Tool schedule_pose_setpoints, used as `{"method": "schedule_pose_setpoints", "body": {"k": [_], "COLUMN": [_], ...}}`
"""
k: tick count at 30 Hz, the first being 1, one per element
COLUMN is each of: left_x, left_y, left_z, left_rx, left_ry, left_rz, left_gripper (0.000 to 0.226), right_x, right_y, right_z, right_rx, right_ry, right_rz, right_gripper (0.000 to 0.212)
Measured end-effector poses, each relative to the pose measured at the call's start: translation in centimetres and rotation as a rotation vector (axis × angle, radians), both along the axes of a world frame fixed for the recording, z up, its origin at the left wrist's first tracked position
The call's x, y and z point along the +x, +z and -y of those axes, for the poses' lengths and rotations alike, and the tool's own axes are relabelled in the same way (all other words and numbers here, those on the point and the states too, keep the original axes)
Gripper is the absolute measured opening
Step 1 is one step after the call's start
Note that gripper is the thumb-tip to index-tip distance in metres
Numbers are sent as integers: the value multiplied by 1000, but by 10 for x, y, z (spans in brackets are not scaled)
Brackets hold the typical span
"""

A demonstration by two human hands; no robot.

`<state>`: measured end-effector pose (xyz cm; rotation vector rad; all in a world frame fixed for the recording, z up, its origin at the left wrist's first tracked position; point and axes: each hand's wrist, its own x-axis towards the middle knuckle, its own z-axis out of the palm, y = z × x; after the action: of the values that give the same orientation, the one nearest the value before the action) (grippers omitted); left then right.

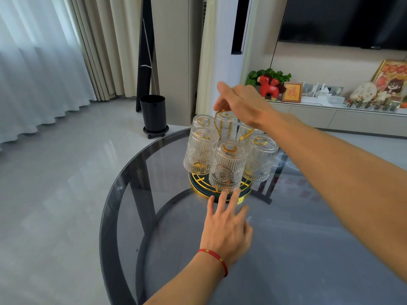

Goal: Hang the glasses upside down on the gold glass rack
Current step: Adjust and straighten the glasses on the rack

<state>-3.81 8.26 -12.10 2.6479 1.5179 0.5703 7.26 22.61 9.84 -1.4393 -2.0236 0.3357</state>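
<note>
The gold glass rack (199, 187) stands on the round glass table, with a dark green base ringed in gold. Several clear embossed glasses hang upside down on its gold arms. The nearest glass (228, 167) is at the front, another glass (200, 151) hangs at the left and a third glass (261, 160) at the right. My right hand (241, 102) reaches over the rack and pinches its gold top handle (217, 122). My left hand (226, 227) lies below the rack with fingers spread, fingertips touching the base under the front glass.
The dark round glass table (123, 194) has its left edge close to the rack. A black bin (153, 114) stands on the floor behind. A TV cabinet with ornaments (330, 100) runs along the right wall. Curtains hang at the left.
</note>
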Motion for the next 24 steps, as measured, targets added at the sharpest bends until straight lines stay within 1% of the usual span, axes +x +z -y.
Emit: {"method": "schedule_pose_setpoints", "body": {"k": [4,7,9,12,19,24], "left_x": [1,1,1,1,1,2], "left_y": [-1,-2,-2,-3,-4,-4], "left_z": [0,0,0,0,-1,-1], "left_rx": [11,15,20,26,42,37], "left_ry": [6,5,6,7,9,5], "left_rz": [8,22,26,37,49,47], "left_gripper": [40,40,39,35,35,35], "right_x": [-16,-26,-31,-34,-38,-48], "right_y": [5,8,8,9,9,9], "right_z": [2,-5,-9,-13,-8,-8], "right_rx": [-92,-148,-182,-231,-258,-280], "right_ry": [14,-22,-41,-63,-80,-79], "right_rz": [380,546,572,527,487,491], "right_gripper": [85,87,90,95,88,88]}}
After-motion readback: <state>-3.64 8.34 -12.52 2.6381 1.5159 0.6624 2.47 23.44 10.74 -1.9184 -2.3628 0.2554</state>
